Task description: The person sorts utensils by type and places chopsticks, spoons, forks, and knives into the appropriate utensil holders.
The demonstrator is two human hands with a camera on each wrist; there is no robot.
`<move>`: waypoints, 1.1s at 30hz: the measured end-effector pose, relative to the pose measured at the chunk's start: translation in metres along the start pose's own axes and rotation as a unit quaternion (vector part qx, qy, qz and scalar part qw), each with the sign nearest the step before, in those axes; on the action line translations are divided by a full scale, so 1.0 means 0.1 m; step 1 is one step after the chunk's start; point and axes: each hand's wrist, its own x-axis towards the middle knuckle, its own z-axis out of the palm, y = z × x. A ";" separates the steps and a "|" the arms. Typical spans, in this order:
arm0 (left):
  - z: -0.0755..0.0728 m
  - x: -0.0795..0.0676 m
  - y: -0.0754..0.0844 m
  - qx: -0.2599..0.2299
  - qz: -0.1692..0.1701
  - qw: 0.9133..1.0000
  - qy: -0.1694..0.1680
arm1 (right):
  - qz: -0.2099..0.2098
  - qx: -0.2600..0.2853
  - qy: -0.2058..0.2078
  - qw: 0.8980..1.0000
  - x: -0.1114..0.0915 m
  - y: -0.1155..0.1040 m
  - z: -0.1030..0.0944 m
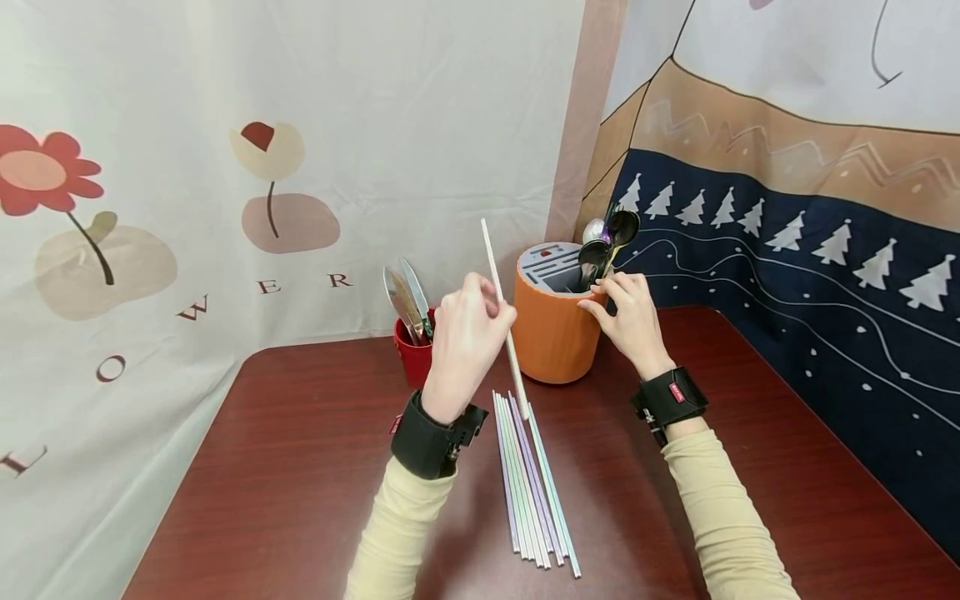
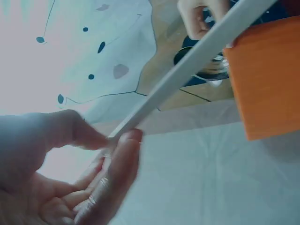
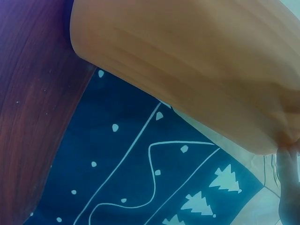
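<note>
Pinched between thumb and fingers of my left hand [image 1: 467, 337] is a pale chopstick [image 1: 491, 254], held at a tilt above the table. Its lower end comes down over a row of pastel chopsticks [image 1: 528, 492] on the tabletop. In the left wrist view the chopstick [image 2: 164, 96] runs up past the fingertips. My right hand [image 1: 633, 321] grips the rim of an orange utensil holder [image 1: 555, 342] with a grey slotted top. Black spoons [image 1: 622, 227] stand in it beside those fingers. The right wrist view shows mostly a close-up of the right hand [image 3: 197, 70], fingertips hidden.
Left of the holder stands a red cup [image 1: 412, 362] with several knives [image 1: 408, 304] upright in it. A white flower-print cloth [image 1: 420, 125] hangs behind the dark red table [image 1: 300, 467]. A navy tree-print cloth [image 1: 825, 308] borders its right side.
</note>
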 end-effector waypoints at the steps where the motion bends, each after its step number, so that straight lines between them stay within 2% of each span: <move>1: 0.00 0.04 0.03 -0.013 0.011 1.000 0.012 | -0.001 0.001 0.000 1.000 0.00 0.00 0.00; 6: 0.02 0.21 0.16 -0.064 0.063 0.994 0.068 | -0.001 0.004 0.002 1.000 -0.01 0.01 0.00; 11: 0.10 0.35 0.24 -0.103 0.106 0.982 0.114 | 0.000 0.005 0.001 1.000 -0.02 0.00 0.00; 17: 0.26 0.49 0.25 -0.124 0.152 0.969 0.152 | 0.002 0.006 0.003 1.000 -0.01 -0.01 -0.01; 20: 0.38 0.54 0.21 -0.112 0.161 0.969 0.153 | 0.000 0.005 0.006 1.000 -0.01 -0.01 -0.01; 27: 0.67 0.59 0.05 -0.069 0.149 0.981 0.108 | -0.001 0.007 0.007 1.000 -0.01 -0.01 0.00; 33: 0.85 0.61 -0.06 -0.021 0.156 0.984 0.086 | -0.003 0.005 0.005 1.000 -0.01 -0.01 0.00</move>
